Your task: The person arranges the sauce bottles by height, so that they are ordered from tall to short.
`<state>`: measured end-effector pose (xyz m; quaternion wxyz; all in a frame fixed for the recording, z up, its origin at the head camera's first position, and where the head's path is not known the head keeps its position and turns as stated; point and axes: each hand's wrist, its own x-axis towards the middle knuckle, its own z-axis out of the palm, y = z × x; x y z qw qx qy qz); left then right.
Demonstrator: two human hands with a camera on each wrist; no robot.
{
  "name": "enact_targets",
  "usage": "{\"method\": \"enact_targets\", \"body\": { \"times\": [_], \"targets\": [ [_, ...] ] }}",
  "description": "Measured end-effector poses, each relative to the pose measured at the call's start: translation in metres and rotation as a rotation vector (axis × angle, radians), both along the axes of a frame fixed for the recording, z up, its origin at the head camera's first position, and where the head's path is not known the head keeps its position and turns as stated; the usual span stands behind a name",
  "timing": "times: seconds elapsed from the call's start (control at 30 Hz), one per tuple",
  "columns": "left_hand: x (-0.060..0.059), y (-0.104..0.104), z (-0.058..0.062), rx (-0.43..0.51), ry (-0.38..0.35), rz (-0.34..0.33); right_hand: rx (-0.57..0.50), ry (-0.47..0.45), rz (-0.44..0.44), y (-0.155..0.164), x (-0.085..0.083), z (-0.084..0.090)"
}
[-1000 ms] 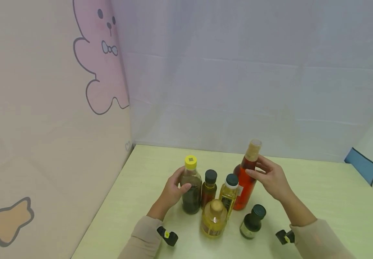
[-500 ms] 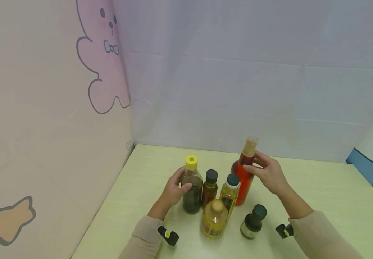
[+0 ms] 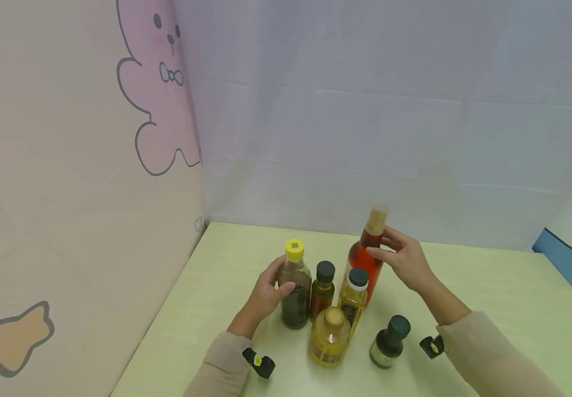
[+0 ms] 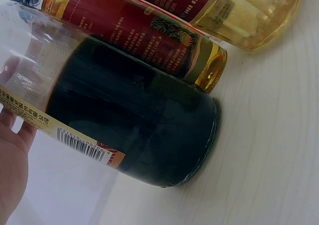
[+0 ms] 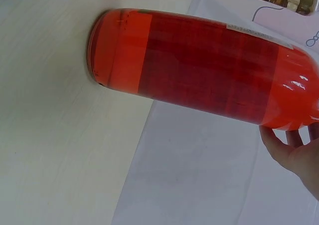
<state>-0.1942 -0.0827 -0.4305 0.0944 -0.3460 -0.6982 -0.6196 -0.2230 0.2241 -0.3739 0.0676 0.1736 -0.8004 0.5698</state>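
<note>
My left hand (image 3: 272, 286) grips a dark-liquid bottle with a yellow cap (image 3: 294, 295), upright on the pale green table (image 3: 489, 286). In the left wrist view the same dark bottle (image 4: 139, 130) fills the frame, my left palm (image 4: 12, 160) against its label. My right hand (image 3: 396, 255) holds a tall red bottle (image 3: 365, 259) at its shoulder, just under the tan cap. It stands behind the other bottles. The right wrist view shows the red bottle (image 5: 199, 70) with its base on the table and my fingers (image 5: 294, 155) curled at its upper part.
Between my hands stand a small brown bottle with a black cap (image 3: 322, 292), a yellow oil bottle with a dark cap (image 3: 352, 302) and a round yellow bottle (image 3: 329, 335). A small dark green bottle (image 3: 389, 342) sits front right. Cloth walls close the left and back.
My right hand has shifted the red bottle left and toward the back, behind the yellow oil bottle. The left hand and dark bottle have stayed put.
</note>
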Motion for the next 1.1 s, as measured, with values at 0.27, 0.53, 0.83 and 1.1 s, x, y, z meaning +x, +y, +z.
{"method": "enact_targets", "body": {
  "times": [0.27,0.53,0.83,1.1],
  "targets": [
    [-0.002,0.001,-0.001,-0.004,-0.009,-0.006,0.01,-0.025,0.003,-0.006,-0.012,0.002],
    [0.0,0.0,-0.001,0.0,-0.045,-0.011,0.005,-0.037,0.06,-0.016,-0.023,0.006],
    [0.0,0.0,-0.001,-0.014,-0.055,0.001,0.003,-0.027,0.099,-0.025,-0.038,0.005],
    [0.0,-0.001,-0.002,-0.002,-0.036,0.009,0.003,-0.059,0.111,-0.038,-0.05,0.007]
  ]
}}
